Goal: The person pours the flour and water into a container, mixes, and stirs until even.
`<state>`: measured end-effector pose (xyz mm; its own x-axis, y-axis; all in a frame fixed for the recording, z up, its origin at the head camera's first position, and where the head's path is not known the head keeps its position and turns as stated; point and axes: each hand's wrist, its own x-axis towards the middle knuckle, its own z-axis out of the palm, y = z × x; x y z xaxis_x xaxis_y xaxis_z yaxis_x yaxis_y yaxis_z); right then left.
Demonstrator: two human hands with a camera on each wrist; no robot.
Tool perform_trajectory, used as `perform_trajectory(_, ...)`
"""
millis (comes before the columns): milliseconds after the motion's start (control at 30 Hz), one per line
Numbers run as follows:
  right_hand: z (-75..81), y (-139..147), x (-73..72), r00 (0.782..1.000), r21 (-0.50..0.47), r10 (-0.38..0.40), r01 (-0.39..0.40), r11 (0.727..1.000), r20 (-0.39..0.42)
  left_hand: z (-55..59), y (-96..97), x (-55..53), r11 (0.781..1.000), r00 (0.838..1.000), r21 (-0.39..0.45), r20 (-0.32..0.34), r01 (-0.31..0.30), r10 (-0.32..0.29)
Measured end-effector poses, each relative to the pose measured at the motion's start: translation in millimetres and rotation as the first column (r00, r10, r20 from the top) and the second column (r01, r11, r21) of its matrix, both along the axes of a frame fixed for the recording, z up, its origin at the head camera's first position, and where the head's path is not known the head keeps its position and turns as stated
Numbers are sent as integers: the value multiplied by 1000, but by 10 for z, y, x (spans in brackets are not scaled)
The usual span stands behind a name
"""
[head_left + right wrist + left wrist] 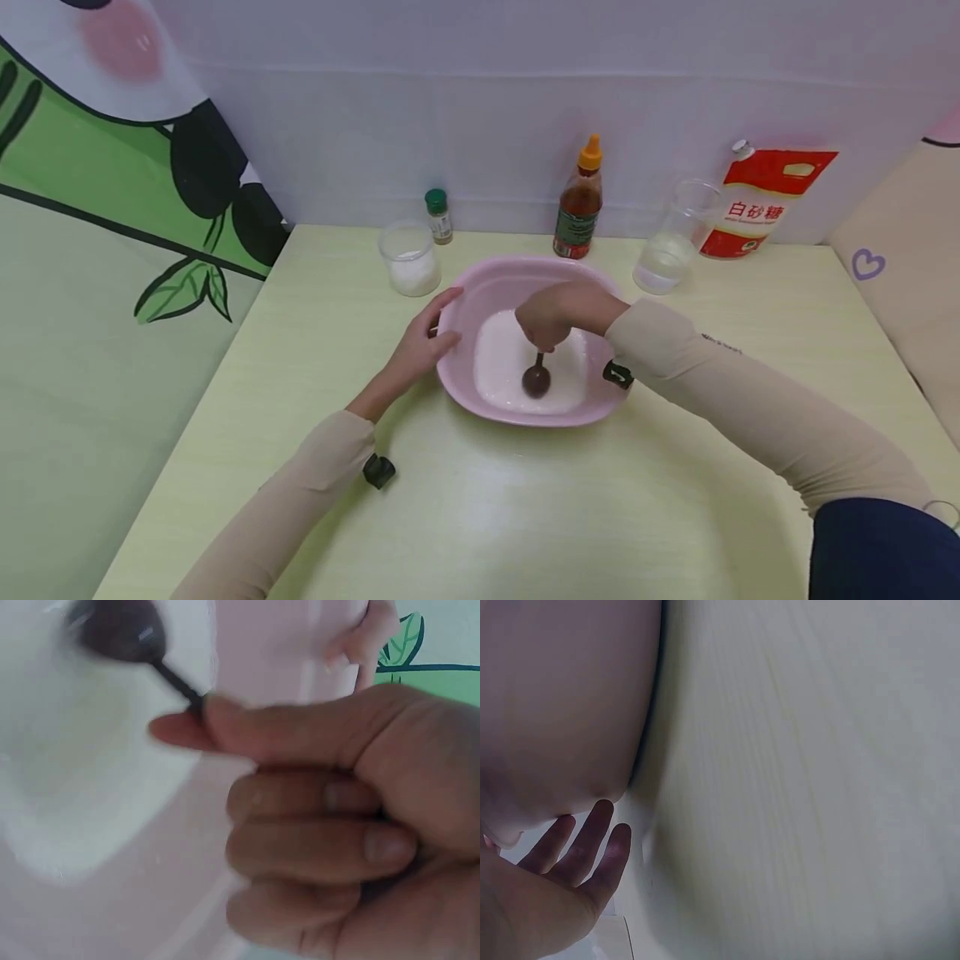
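Observation:
A pink basin (457, 379) stands on the table with a white, milky-looking substance (498, 371) spread across its bottom. My left hand (416, 350) holds its left rim, thumb over the edge; in the left wrist view the fingers (592, 844) touch the outer wall. Over the basin, my right hand (551, 317) pinches the handle of a dark spoon (536, 382) between thumb and index finger. The other fingers (300, 847) are curled into the palm. The spoon's bowl points down toward my side, close over the white substance, and looks blurred in the right wrist view.
Behind the basin are a clear cup of white stuff (412, 271), a small green-capped bottle (438, 218) and a sauce bottle (578, 212) with an orange tip. Farther right stand a glass of clear liquid (663, 262) and a red-and-white sugar pouch (757, 204) near the wall.

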<state>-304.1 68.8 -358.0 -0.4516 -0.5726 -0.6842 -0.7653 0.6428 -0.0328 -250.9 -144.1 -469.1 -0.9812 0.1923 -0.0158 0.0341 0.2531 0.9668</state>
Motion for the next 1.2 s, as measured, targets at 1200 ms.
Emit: perform_trajectory(1200,-31,19,-196,954,-78,-220,208,975,-204,-22,3,-19,1000,1000,-5,-13,-9,9)
